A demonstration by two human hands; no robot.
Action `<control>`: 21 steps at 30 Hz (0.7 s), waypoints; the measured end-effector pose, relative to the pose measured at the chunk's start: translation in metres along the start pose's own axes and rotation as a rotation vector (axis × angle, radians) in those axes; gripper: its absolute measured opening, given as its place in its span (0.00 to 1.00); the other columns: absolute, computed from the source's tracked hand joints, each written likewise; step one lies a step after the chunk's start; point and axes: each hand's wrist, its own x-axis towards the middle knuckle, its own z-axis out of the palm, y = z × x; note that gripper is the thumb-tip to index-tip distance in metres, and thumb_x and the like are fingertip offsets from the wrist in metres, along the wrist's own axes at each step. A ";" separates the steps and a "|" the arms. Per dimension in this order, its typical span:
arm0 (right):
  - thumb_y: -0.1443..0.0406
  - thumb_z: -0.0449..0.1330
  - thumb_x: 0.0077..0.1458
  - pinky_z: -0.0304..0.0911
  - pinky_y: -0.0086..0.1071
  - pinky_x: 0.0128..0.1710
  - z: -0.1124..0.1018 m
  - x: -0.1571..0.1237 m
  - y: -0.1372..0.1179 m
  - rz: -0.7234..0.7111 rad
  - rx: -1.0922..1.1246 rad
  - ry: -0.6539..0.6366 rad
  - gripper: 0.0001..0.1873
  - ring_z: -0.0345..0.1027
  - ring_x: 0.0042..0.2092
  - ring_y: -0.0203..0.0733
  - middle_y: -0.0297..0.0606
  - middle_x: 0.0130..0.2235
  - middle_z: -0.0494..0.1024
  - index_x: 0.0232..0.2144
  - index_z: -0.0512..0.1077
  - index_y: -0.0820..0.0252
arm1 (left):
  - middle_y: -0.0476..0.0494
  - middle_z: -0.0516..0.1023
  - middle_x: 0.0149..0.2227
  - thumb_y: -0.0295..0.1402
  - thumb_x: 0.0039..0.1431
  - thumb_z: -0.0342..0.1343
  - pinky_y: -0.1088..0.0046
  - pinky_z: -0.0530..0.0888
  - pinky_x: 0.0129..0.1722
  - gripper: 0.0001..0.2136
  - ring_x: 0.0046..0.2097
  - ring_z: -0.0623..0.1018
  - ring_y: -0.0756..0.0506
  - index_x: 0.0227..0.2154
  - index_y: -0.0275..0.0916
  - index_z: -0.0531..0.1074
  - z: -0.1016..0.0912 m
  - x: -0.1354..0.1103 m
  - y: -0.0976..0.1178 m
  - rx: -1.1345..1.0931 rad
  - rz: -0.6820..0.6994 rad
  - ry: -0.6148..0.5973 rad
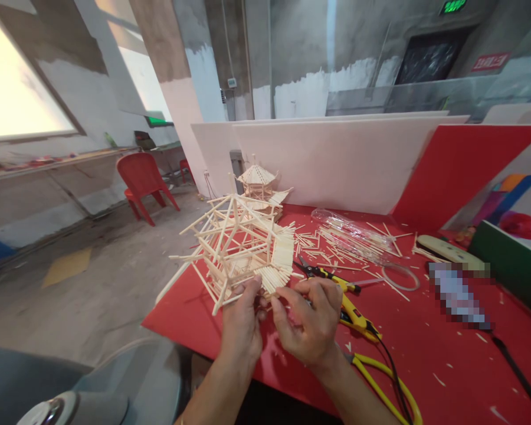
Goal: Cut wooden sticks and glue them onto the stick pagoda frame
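A pavilion model (234, 236) built of thin wooden sticks stands tilted at the near left of the red tabletop. My left hand (243, 307) grips its lower front edge, thumb on top near a row of stick slats (275, 277). Close beside it, my right hand (310, 316) has thumb and forefinger pinched at the end of that slatted row. A small stick seems to be between those fingertips, but it is too small to be sure. The undersides of the fingers of both hands are partly hidden.
Right of my hands lie black-and-yellow pliers (312, 270), a yellow glue gun (358, 319) and a yellow-handled cutter (398, 378). Loose sticks (307, 241) and a clear bag of sticks (354, 233) lie behind. A finished-looking pavilion (257, 177) stands at the back by white boards (327, 159).
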 end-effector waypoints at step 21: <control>0.70 0.54 0.59 0.63 0.36 0.38 0.002 -0.045 -0.046 0.053 0.214 -0.178 0.16 0.68 0.36 0.41 0.39 0.36 0.76 0.50 0.66 0.61 | 0.47 0.79 0.30 0.32 0.42 0.70 0.77 0.74 0.29 0.14 0.30 0.78 0.49 0.32 0.37 0.75 -0.087 -0.004 -0.031 0.033 -0.027 -0.152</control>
